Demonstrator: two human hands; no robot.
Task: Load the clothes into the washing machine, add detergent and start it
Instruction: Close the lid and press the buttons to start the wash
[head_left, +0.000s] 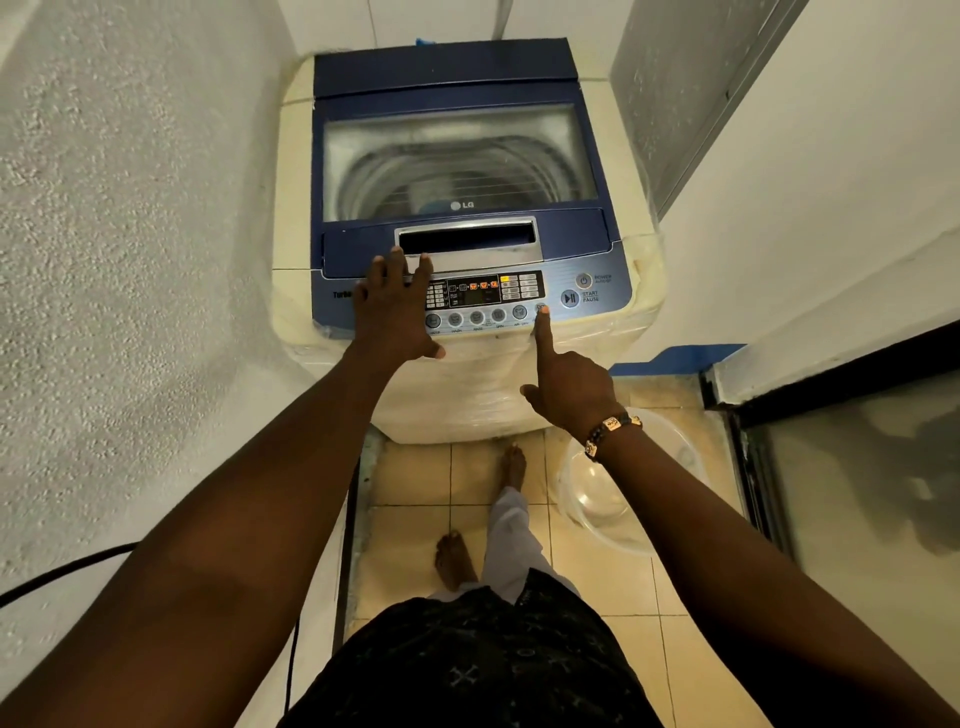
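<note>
A blue-topped, top-loading washing machine (457, 93) stands in a narrow corner with its glass lid (457, 156) down. Through the glass I see the drum; a bit of blue shows at the bottom. The control panel (483, 296) has lit orange indicators. My left hand (397, 306) lies flat with fingers spread on the panel's left part, fingertips at the lid handle (467, 241). My right hand (566, 379) points with its index finger, whose tip touches the rightmost round button (541, 308) in the bottom row. Neither hand holds anything.
Textured white walls close in on the left (130, 260) and right (805, 208). A clear plastic basin (613, 499) sits on the tiled floor at the right of the machine. A dark-framed glass door (857, 493) is at far right. A black cable (62, 571) runs along the left wall.
</note>
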